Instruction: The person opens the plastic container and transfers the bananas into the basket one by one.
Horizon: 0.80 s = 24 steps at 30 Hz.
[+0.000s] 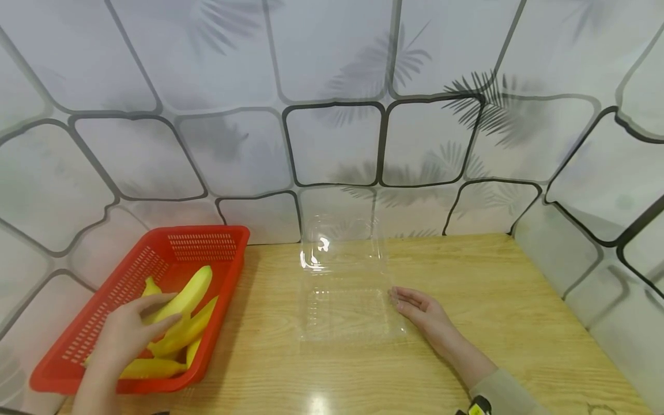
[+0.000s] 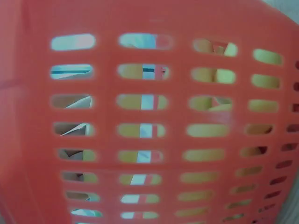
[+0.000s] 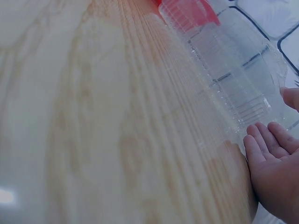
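Observation:
My left hand (image 1: 127,331) reaches into the red plastic basket (image 1: 236,271) and grips a yellow banana (image 1: 189,294) between thumb and fingers, its greenish tip pointing up and away. More bananas (image 1: 150,369) lie under it in the basket. In the left wrist view the slotted basket wall (image 2: 105,112) hides the hand. My right hand (image 1: 425,314) rests at the right edge of a clear plastic clamshell box (image 1: 347,314), lid raised at the back. In the right wrist view, that hand's fingers (image 3: 268,142) are nearly straight beside the box, thumb apart from them.
The box and basket stand on a light wood-grain table (image 1: 270,369), the basket at the left. A pale wall covering (image 1: 337,144) with dark outlines and leaf prints rises behind the table and along its sides.

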Available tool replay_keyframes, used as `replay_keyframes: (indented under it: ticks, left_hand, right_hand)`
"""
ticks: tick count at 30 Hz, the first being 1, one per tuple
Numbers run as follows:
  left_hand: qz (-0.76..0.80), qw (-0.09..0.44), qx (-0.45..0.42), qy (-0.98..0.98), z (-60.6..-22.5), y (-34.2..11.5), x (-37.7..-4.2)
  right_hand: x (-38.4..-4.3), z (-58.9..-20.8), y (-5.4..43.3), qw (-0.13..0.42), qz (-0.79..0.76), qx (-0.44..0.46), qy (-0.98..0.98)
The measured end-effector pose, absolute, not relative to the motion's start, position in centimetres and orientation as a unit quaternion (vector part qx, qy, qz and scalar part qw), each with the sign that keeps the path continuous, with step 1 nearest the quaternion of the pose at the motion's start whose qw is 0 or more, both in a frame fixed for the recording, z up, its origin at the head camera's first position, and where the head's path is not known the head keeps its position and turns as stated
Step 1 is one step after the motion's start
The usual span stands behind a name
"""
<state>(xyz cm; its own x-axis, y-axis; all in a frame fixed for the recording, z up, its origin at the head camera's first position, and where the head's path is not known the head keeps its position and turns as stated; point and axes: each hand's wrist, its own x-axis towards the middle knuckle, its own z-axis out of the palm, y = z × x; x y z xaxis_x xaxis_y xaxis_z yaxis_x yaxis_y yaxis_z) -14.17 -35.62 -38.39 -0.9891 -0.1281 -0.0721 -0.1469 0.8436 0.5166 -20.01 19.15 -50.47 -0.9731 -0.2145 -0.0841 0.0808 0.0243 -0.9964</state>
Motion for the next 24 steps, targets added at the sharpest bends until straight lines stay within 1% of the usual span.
replay_keyframes:
  ticks: [17,24]
  left_hand:
    - [0.282,0.065,-0.084,0.953,-39.9,-37.1,-14.8]
    - [0.274,0.072,-0.086,0.955,-40.3,-37.2,-15.0]
  right_hand:
    - [-19.9,-50.2,19.1,0.110,-0.698,-0.046,0.706]
    - [-19.9,-50.2,19.1,0.114,-0.694,-0.046,0.709]
